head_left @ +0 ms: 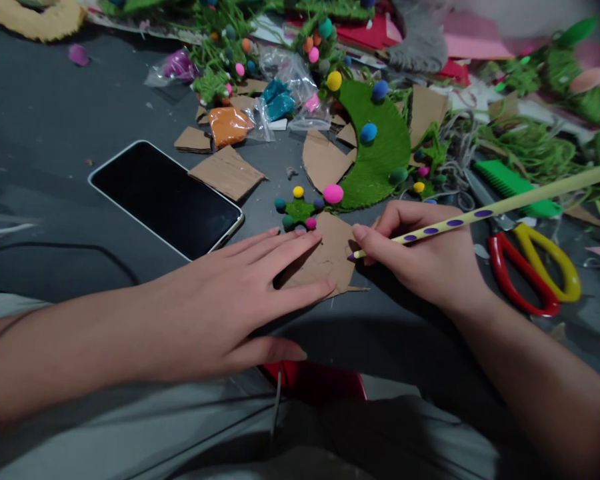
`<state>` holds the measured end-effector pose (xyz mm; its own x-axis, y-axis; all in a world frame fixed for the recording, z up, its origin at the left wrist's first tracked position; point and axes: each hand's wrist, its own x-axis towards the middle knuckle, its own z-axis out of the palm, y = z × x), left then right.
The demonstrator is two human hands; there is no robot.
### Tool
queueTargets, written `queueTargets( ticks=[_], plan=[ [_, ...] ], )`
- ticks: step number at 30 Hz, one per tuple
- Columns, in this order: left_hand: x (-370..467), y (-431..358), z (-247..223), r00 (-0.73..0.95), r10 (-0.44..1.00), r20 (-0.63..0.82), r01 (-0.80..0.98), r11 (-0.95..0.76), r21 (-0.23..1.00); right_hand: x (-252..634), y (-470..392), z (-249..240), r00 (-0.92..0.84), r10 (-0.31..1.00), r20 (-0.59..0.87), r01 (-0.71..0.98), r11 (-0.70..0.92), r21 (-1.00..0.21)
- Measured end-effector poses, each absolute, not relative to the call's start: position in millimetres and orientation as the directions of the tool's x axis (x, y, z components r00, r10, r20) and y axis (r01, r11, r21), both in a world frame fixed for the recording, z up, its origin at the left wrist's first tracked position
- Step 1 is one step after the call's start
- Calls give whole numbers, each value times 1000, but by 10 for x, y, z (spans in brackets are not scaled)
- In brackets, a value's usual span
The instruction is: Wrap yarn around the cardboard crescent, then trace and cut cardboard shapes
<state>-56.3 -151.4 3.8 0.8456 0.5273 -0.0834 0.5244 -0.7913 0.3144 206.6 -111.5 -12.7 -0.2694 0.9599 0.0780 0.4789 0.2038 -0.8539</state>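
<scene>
My left hand [260,280] lies flat with fingers spread, its fingertips on a piece of cardboard [333,250]. Pinched in my right hand [420,247] is a pale yellow pencil [517,201] with purple oval spots, its dark tip at the cardboard's right side. Faint lines show on the cardboard. Just beyond its top edge sits a small green star [300,211] with coloured balls on its points. Behind that lies a green crescent [385,143] with larger coloured balls, partly over another cardboard piece [325,160].
A phone [165,197] with a dark screen lies at left, touching a cardboard square [229,172]. Scissors [527,267] with red and yellow handles and a green comb [517,187] are at right. Orange [230,125] and teal [277,100] packets and green yarn [540,150] crowd the back.
</scene>
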Motion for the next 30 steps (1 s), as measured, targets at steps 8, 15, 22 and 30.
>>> queueTargets(
  ticks=[8, 15, 22, 30],
  plan=[
    [-559, -1534, 50, 838, 541, -65, 530, -780, 334, 2066, -1119, -110, -308, 950, 56, 495, 211, -843],
    [-569, -1525, 33, 846, 529, -59, 515, -784, 347, 2070, -1099, -120, -220, 973, 64, 477, 165, -863],
    [-566, -1521, 35, 840, 538, -64, 523, -774, 356, 2079, -1115, -130, -250, 966, 68, 505, 190, -842],
    [-565, -1517, 63, 843, 535, -61, 521, -783, 339, 2091, -1079, -132, -149, 986, 70, 413, 126, -902]
  ],
)
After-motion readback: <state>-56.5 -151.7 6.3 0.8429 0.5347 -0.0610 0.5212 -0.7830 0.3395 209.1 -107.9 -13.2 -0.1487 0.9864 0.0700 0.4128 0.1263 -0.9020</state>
